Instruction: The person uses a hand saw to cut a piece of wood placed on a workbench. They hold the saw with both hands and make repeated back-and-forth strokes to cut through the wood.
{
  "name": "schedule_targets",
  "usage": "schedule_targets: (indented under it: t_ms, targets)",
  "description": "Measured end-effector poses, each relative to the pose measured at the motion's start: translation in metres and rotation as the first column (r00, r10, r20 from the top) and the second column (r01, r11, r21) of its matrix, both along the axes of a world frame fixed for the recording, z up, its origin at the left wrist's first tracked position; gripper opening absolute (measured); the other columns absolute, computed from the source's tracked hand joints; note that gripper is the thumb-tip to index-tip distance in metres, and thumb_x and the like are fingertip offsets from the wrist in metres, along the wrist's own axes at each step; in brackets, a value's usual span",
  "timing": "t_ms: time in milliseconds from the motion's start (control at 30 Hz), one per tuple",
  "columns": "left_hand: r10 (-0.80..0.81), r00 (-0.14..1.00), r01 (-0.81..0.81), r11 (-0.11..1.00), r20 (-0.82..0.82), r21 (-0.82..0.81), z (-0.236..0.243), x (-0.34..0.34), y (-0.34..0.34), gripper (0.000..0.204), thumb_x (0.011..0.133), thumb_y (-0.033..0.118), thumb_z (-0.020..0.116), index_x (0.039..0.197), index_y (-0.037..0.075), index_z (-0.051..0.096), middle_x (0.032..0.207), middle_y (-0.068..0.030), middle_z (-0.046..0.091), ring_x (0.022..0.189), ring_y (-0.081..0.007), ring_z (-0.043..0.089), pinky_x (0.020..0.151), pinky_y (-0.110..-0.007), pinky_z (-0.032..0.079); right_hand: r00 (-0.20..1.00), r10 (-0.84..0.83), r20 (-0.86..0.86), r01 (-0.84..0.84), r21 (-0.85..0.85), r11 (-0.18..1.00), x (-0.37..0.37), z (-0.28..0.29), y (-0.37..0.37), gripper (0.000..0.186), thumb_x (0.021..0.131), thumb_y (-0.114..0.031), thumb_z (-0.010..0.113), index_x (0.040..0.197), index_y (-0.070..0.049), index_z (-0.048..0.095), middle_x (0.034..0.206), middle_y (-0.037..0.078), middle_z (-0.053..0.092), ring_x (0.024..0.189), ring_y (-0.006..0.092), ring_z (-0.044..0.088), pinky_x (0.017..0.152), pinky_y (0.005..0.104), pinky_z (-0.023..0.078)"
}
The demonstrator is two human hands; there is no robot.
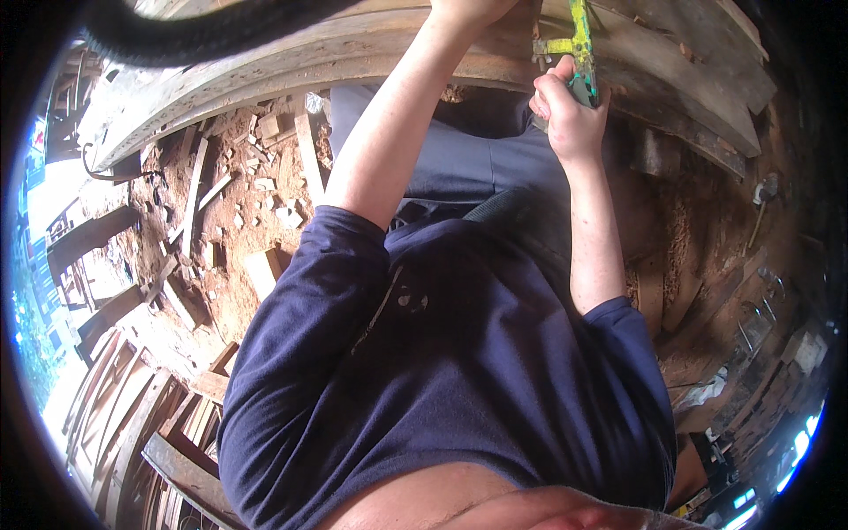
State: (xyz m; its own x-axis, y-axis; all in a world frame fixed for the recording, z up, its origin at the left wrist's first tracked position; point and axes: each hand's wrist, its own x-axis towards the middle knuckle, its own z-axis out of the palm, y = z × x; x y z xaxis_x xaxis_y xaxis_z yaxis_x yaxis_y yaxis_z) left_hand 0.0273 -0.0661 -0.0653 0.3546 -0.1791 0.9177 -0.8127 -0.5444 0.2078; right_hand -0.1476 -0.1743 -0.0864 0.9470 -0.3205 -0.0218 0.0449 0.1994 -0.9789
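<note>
My right hand (568, 110) is closed round the green grip of a yellow-green hand tool (580, 40). A short yellow crosspiece juts from its frame to the left, ending at a rusty fitting; its far end runs out of the picture at the top, so I cannot tell its exact kind. Beneath it lies a long curved plank (667, 66) on the wooden bench. My left hand (473, 7) reaches to the top edge over the timber. Its fingers are cut off there, and whatever they touch is hidden.
A thick curved board edge (238, 99) spans the bench front. Wood offcuts (265, 184) and sawdust cover the ground at left. Stacked wood strips (115, 424) stand at lower left. Metal tools (761, 309) lie at right. A dark, blurred hose-like band (203, 40) crosses the upper left.
</note>
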Motion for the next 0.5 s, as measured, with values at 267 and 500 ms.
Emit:
schedule_targets:
  t_ms: [267, 500]
  targets:
    - [0.000, 1.000, 0.000, 1.000, -0.006, 0.002, 0.0008, -0.0010, 0.0009, 0.017, 0.093, 0.020, 0.074, 0.081, 0.012, 0.063, 0.077, -0.0091, 0.062, 0.074, -0.0331, 0.058, 0.067, -0.043, 0.051, 1.000, 0.004, 0.014, -0.004, -0.029, 1.000, -0.0006, -0.0012, -0.0006, 0.025, 0.091, 0.009, 0.060, 0.074, -0.006, 0.051, 0.065, -0.001, 0.051, 0.053, 0.0064, 0.044, 0.051, 0.0270, 0.039]
    - [-0.004, 1.000, 0.004, 1.000, 0.000, 0.001, 0.0007, -0.0002, 0.0010, 0.017, 0.093, 0.020, 0.074, 0.083, 0.012, 0.064, 0.077, -0.0092, 0.062, 0.074, -0.0334, 0.059, 0.067, -0.044, 0.051, 1.000, 0.002, 0.030, -0.002, -0.014, 1.000, 0.0006, -0.0030, -0.0006, 0.020, 0.089, 0.001, 0.063, 0.074, -0.008, 0.054, 0.061, -0.003, 0.051, 0.050, 0.0060, 0.049, 0.046, 0.0251, 0.039]
